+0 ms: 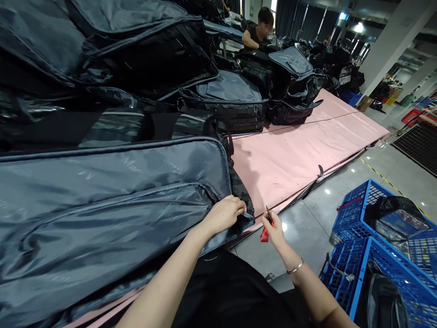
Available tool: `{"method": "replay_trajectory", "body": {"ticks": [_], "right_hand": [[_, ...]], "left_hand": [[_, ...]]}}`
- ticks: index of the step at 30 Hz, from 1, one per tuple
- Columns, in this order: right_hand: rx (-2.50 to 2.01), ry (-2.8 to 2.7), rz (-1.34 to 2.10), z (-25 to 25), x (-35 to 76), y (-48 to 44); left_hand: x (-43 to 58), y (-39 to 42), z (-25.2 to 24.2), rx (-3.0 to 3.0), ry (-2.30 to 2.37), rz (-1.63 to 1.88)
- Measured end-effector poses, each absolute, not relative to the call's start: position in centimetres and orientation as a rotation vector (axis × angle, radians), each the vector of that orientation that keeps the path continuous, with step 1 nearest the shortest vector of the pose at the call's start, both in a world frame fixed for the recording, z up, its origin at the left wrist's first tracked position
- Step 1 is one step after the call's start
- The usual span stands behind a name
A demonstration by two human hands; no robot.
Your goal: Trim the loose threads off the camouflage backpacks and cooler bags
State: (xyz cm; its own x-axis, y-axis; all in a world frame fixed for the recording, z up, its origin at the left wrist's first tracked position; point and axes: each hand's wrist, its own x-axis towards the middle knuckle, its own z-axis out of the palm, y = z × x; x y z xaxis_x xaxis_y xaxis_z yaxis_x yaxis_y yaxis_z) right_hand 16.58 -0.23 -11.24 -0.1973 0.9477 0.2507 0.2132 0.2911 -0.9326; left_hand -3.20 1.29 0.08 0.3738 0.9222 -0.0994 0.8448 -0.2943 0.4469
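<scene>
A long grey bag [102, 205] with shiny lining lies turned out across the pink table [293, 150] in front of me. My left hand [223, 213] is closed on the bag's corner edge near the zipper end. My right hand [273, 230] is closed on small red-handled thread snips [266, 225], blades pointing up, just right of that corner and apart from the fabric. A bracelet sits on my right wrist.
More dark bags [102, 59] are stacked behind and at the far end of the table [283, 86], where another person [259, 29] works. Blue plastic crates [375, 255] holding bags stand on the grey floor at my right. Yellow tape marks the floor.
</scene>
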Motion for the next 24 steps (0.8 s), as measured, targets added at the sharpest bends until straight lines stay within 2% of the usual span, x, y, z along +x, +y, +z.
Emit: {"method": "replay_trajectory", "body": {"ticks": [13,24], "right_hand": [[-1.013,-1.995,0.528,-12.0,17.5,0.1],[-0.864,-2.216,0.435,-10.0,18.0,2.4]], "left_hand": [[-3.0,1.1,0.5,2.209,1.546,0.253],[-3.1,1.1,0.2,2.213,1.552,0.248]]}}
